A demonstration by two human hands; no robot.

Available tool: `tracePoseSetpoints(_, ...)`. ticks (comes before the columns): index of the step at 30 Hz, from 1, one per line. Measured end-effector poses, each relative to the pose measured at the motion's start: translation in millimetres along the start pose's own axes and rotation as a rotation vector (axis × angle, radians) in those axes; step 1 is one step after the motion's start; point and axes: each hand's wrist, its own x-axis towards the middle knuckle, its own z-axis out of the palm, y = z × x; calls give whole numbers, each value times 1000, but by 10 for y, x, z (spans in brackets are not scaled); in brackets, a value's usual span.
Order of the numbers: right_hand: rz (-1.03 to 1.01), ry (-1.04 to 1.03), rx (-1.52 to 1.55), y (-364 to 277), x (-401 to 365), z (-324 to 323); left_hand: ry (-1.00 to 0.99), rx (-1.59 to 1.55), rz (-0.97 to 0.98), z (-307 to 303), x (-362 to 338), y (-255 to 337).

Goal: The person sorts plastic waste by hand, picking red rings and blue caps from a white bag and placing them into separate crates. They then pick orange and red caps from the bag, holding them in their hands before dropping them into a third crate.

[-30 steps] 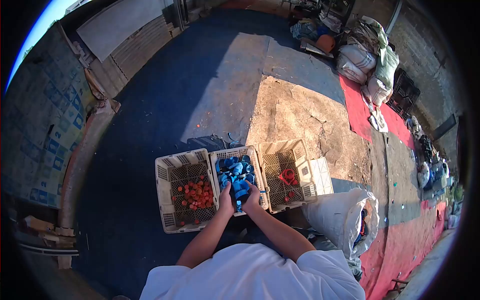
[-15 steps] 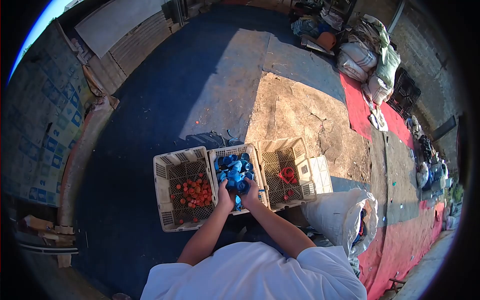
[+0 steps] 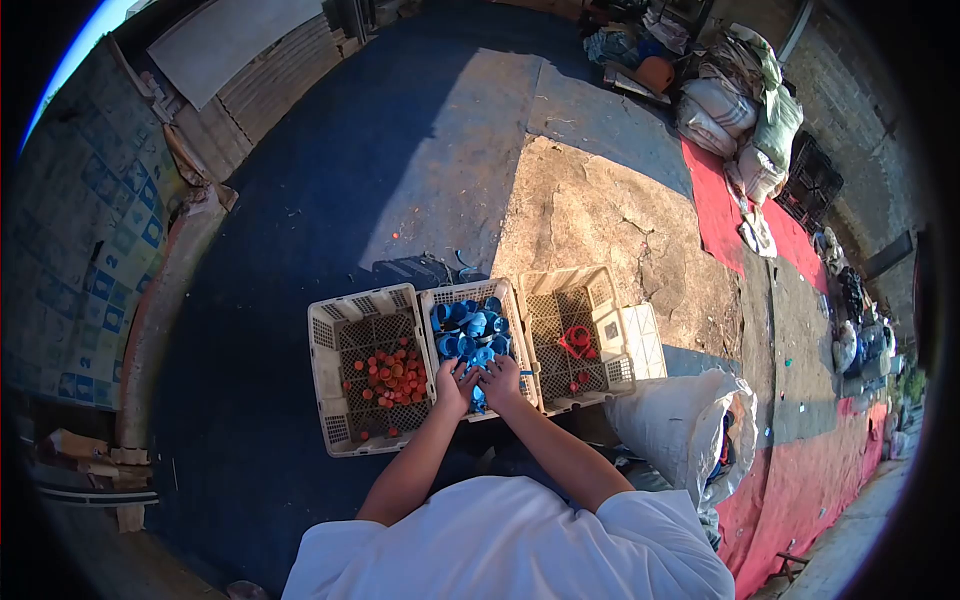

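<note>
My left hand point(image 3: 453, 388) and my right hand point(image 3: 500, 382) are side by side over the near end of the middle crate point(image 3: 463, 290). Both have their fingers apart, with nothing visibly held in them. Just beyond the fingertips, blue plastic caps point(image 3: 468, 322) of cup-like shape lie heaped in that crate. The left crate point(image 3: 326, 385) holds a scatter of small orange-red caps point(image 3: 395, 378). In the right crate point(image 3: 560, 276) are a few red pieces point(image 3: 577, 341), including a larger ring-like one.
A white woven sack point(image 3: 665, 430) with its mouth open lies close to my right arm. Another pale crate part point(image 3: 645, 340) adjoins the right crate. Stuffed sacks point(image 3: 718, 112) are piled at the far right, and a low ledge point(image 3: 165, 310) runs along the left.
The blue caps cupped between my hands have been let go into the middle crate. My fingers have spread apart, and the hands stay at about the same place.
</note>
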Motion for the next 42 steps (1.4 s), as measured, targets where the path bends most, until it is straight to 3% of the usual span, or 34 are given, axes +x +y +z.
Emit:
tracePoseSetpoints(5,6,-57,-98,-92,-203,-61,-84,18,-128,-102,37,-5)
tracePoseSetpoints(9,58,-129,-271,-213,-261,-471,-121,117,-230,-199,-45,-74)
tracePoseSetpoints(14,50,-116,-161,-515,-782,-1077,-196,212,-276,-235,-90,-256)
tracePoseSetpoints(21,-263,197,218,-849,-1719,-1950,-228,275,-418,-98,-88,-727)
tracePoseSetpoints(32,-598,385,717,-579,-2770,-3156,-377,718,-616,406,-690,-1686)
tracePoseSetpoints(38,-666,538,707,-622,-2847,-3821,-448,889,-686,723,-842,-2426)
tracePoseSetpoints(42,-793,827,369,-926,-2900,-4294,-421,992,-679,978,-999,-3156)
